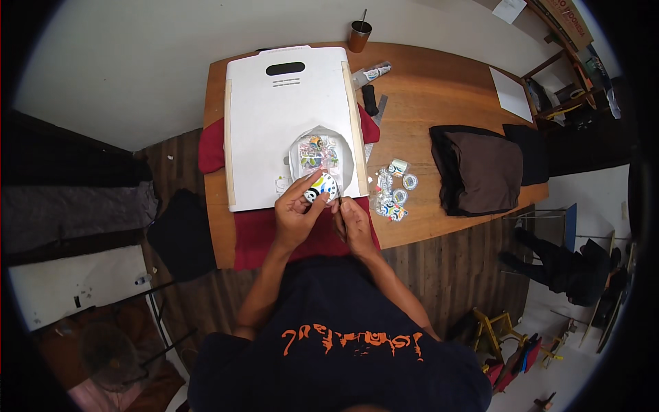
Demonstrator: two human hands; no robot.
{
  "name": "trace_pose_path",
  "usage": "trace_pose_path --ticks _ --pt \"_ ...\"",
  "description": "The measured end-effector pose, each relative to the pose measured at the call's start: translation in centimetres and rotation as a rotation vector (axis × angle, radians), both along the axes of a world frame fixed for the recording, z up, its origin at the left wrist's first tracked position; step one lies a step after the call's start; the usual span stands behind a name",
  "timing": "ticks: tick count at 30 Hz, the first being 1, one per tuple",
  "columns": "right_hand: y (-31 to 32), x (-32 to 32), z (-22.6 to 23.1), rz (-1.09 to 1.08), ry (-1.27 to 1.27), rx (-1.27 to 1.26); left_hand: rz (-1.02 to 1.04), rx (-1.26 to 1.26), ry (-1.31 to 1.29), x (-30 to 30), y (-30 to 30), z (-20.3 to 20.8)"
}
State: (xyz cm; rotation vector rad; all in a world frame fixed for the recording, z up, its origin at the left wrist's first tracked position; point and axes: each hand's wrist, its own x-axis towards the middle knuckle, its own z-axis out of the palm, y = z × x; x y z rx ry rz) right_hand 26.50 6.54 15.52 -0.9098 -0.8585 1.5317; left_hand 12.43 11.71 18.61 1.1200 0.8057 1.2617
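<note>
My left hand [296,214] pinches a round white sticker [320,189] printed with blue, yellow, green and black shapes. Close against the sticker's right edge is a slim dark tool [338,189]; my right hand [354,223] is closed around its lower part, and the fingers hide its handle. Just beyond both hands, a round whitish dish [347,152] holds several colourful printed pieces [320,152]. It rests on a large white panel [285,110] with a dark handle slot at its far end.
Several round stickers and cut pieces [391,196] lie right of the panel on the wooden table [412,103]. Dark folded cloths [480,172] sit farther right. A ruler [379,113], a clear bottle [372,73] and a brown cup [359,36] stand or lie behind. Red cloth [257,237] shows under the panel.
</note>
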Motion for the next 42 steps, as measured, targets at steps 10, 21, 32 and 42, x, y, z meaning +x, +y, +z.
trace_pose_path --ticks 10,21,32,42 --pt "0.03 0.46 -0.09 0.029 -0.001 -0.019 -0.02 -0.019 -0.015 0.0 0.09 -0.01" --pt "0.04 0.59 0.27 0.03 -0.023 -0.026 -0.029 -0.01 -0.024 -0.09 0.19 -0.12" --pt "-0.07 0.51 -0.09 0.043 -0.002 -0.038 -0.023 -0.014 -0.035 -0.16 0.07 -0.11" --pt "-0.05 0.36 0.08 0.032 -0.01 -0.024 -0.017 -0.011 -0.036 -0.07 0.0 -0.07"
